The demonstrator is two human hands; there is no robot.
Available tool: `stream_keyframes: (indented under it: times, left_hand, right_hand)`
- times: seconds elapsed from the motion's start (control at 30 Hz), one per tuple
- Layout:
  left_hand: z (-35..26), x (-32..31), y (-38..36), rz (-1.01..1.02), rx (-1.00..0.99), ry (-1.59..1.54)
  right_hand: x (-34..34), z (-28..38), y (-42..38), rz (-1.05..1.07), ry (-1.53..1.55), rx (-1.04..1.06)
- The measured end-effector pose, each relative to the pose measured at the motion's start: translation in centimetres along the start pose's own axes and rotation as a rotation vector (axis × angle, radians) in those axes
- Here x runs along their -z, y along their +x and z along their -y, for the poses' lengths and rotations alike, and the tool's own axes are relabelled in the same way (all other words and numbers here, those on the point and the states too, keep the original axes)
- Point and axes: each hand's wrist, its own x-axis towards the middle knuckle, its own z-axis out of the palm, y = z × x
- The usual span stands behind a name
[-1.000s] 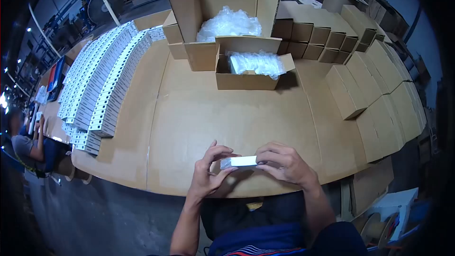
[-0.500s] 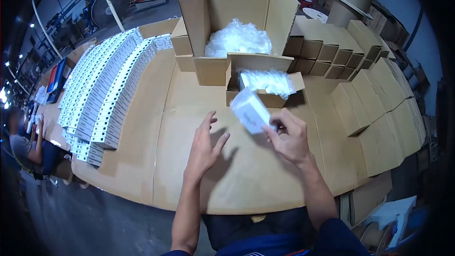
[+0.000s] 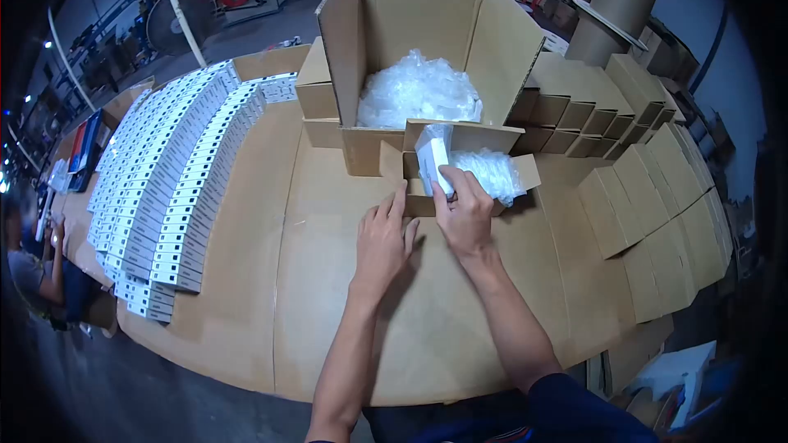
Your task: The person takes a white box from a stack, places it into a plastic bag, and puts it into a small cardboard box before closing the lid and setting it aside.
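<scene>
My right hand (image 3: 464,212) grips a small white bagged box (image 3: 432,160) and holds it upright inside the small open carton (image 3: 391,164), next to clear bagged items (image 3: 489,171) lying in it. My left hand (image 3: 382,239) rests flat with fingers apart against the front wall of that carton and holds nothing. Behind it stands a large open cardboard box (image 3: 386,8) with a heap of clear plastic bags (image 3: 419,90).
Long rows of white boxes (image 3: 164,172) lie along the left of the cardboard-covered table (image 3: 312,295). Closed brown cartons (image 3: 648,189) are stacked at the right and back right. A seated person (image 3: 33,271) is at the far left, beyond the table edge.
Both hands moved away from the near edge toward the small carton. The left hand let go of the white box. The right hand carried it forward and stood it in the carton.
</scene>
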Motion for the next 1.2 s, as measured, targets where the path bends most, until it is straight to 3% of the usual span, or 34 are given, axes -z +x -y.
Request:
stream_keyframes:
  times: [0.03,0.07,0.17,0.4,0.87,0.97,1.03,1.07,1.2]
  left_hand:
    - [0.1,-0.1,0.1,-0.004,0.001,0.006]
    - [0.1,-0.2,0.1,-0.007,0.005,0.013]
    - [-0.1,0.0,0.0,0.017,0.041,0.044]
    - [0.1,0.0,-0.1,-0.002,0.018,0.139]
    - [0.3,0.9,-1.1,0.001,0.009,0.095]
    - [1.4,3.6,-1.5,0.030,0.021,0.073]
    - [3.0,5.8,-1.3,-0.074,0.063,0.046]
    - [4.1,6.9,-1.3,-0.100,0.108,0.019]
    - [8.8,9.8,2.0,-0.290,0.195,-0.160]
  right_hand:
    - [-0.2,-0.3,0.2,0.032,-0.030,0.021]
    - [-0.4,-0.2,0.0,0.097,-0.004,-0.105]
    - [-1.3,-1.0,0.1,0.133,-0.086,-0.038]
    - [-2.8,-1.3,0.4,0.259,-0.258,-0.122]
    - [-0.9,3.2,-0.4,0.504,-0.451,-0.292]
    - [-1.7,3.5,-2.6,0.318,-0.494,-0.095]
    - [-1.6,6.7,-1.0,0.297,-0.269,-0.157]
    - [-1.9,8.0,-0.3,0.289,-0.160,-0.190]
    - [-8.9,11.1,2.9,0.427,0.080,0.140]
